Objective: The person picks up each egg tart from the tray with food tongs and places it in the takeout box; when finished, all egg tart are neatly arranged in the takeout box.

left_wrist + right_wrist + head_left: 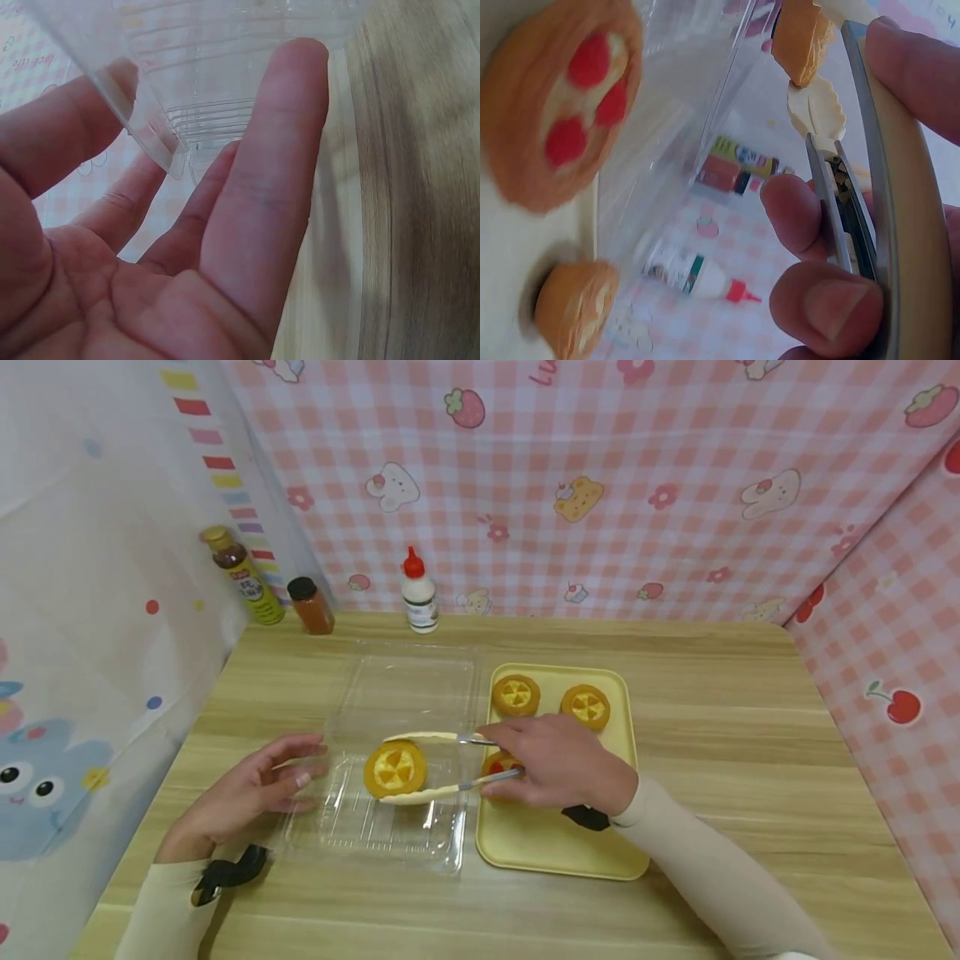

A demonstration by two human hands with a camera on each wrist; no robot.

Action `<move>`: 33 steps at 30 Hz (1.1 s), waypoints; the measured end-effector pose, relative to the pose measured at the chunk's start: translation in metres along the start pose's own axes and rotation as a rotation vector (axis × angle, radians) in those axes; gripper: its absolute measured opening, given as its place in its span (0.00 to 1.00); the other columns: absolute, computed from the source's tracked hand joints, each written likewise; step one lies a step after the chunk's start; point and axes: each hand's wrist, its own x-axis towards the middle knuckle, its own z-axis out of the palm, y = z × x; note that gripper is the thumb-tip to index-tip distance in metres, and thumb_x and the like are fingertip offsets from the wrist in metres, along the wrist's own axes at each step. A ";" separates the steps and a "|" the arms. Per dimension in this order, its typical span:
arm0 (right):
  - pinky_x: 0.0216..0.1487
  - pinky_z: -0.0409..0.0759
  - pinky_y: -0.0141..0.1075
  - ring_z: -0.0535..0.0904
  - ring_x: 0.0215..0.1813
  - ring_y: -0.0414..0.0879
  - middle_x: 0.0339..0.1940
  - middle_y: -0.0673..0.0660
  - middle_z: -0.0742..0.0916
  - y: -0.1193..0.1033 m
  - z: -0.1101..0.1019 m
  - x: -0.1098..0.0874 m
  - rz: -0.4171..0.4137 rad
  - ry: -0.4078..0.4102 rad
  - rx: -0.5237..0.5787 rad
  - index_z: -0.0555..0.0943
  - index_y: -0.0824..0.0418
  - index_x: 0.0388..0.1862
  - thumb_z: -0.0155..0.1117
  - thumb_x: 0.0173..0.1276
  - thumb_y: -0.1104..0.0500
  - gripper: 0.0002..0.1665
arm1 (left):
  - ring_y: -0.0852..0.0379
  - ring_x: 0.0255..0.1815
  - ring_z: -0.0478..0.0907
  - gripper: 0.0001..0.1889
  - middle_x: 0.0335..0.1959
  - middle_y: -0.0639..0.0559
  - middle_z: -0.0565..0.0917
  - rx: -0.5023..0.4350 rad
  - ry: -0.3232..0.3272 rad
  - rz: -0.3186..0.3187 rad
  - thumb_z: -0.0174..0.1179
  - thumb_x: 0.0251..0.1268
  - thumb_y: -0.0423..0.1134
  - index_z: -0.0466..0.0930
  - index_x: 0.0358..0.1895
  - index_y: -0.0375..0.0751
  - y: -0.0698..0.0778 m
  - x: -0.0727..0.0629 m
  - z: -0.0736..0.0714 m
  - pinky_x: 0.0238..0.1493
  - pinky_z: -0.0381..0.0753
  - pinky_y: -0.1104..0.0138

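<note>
My right hand (555, 760) grips a pair of tongs (904, 180) with cream-coloured tips. Between those tips is a round yellow tart (395, 768), held over the base of the clear plastic clamshell box (442, 852). The box's lid (408, 681) lies folded back toward the wall. At the box's left side my left hand (258, 793) has its fingers spread and loosely bent beside the plastic wall (150, 127); contact is hard to tell. Under my right hand, a tart with red topping (592, 97) sits on the yellow tray (555, 852), partly hidden in the head view.
Two more yellow-topped tarts, a left one (516, 694) and a right one (586, 707), sit at the tray's far end. Along the back edge stand a green-labelled bottle (251, 581), a black-capped jar (311, 607) and a white red-tipped squeeze bottle (420, 597). Patterned cloth hangs behind.
</note>
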 end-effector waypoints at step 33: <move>0.20 0.69 0.30 0.70 0.23 0.37 0.42 0.45 0.78 -0.057 0.037 0.060 -0.188 -0.052 -0.152 0.82 0.51 0.62 0.63 0.69 0.24 0.38 | 0.69 0.64 0.81 0.29 0.77 0.36 0.66 0.121 0.046 -0.028 0.52 0.86 0.38 0.57 0.82 0.36 0.002 0.004 0.003 0.51 0.91 0.58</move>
